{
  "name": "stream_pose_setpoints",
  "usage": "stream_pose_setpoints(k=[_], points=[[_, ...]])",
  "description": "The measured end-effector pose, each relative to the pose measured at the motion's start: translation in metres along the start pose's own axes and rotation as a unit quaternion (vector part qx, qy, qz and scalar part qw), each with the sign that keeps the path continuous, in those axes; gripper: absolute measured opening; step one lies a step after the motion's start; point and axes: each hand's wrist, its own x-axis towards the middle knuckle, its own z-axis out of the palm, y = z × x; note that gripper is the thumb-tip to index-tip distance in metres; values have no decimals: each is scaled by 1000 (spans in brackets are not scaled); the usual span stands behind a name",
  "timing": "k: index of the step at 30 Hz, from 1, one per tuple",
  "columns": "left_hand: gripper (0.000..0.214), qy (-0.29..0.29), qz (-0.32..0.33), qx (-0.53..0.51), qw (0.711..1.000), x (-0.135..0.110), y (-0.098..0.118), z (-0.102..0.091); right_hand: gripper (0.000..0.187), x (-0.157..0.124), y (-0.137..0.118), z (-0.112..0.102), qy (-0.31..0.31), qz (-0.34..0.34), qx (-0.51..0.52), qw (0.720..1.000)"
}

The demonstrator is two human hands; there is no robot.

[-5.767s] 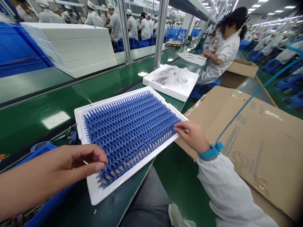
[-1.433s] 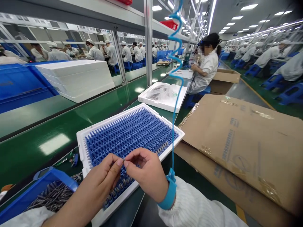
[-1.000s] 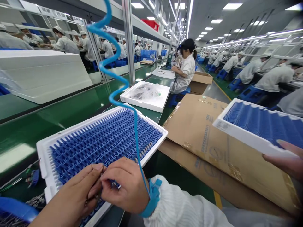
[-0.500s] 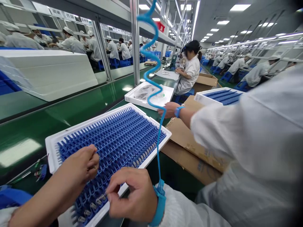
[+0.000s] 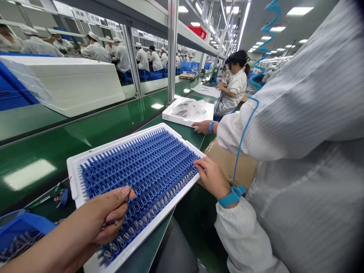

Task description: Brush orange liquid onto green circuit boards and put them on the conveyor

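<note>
In front of me is a white foam tray (image 5: 74, 185) filled with rows of blue U-shaped plastic parts (image 5: 136, 163). Along its near edge, a row of these parts carries small silvery metal pieces (image 5: 155, 207). My left hand (image 5: 109, 214) is closed above the tray's left half, pinching a small dark coil spring (image 5: 128, 194); more springs show between its curled fingers. My right hand (image 5: 210, 174), with a teal wrist strap (image 5: 232, 196), is at the tray's right corner. Its thumb and forefinger are pinched at the end of the near row, and what they hold is too small to make out.
A co-worker's hand (image 5: 202, 127) touches a white foam tray (image 5: 184, 120) holding clear plastic bags. A blue bin (image 5: 31, 223) sits at lower left. The strap's coiled blue cord (image 5: 241, 144) runs up at right. White foam trays (image 5: 62, 83) are stacked beyond the green conveyor (image 5: 34, 140).
My right hand has moved from the tray's near-left side to its far right corner, its cord swinging right. My left hand has turned, showing springs. The co-worker's body now fills more of the right side.
</note>
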Motion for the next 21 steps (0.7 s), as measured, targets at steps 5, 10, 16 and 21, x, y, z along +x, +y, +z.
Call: stream_pose_setpoints(k=[5,10,16,21], points=[[34,-7,-26,-45,999,1,-5,-7,18,2,12,1,-52,-10,-44,998],[35,-12,-26,-53,998,1,-9,-8,17,4,14,3,-89,-16,-69,994],[36,-7,-54,-55,997,-2,-5,0,17,4,16,6,-110,-13,-91,990],[41,-5,-61,-64,996,-5,-1,6,17,3,16,6,-120,-10,-87,989]])
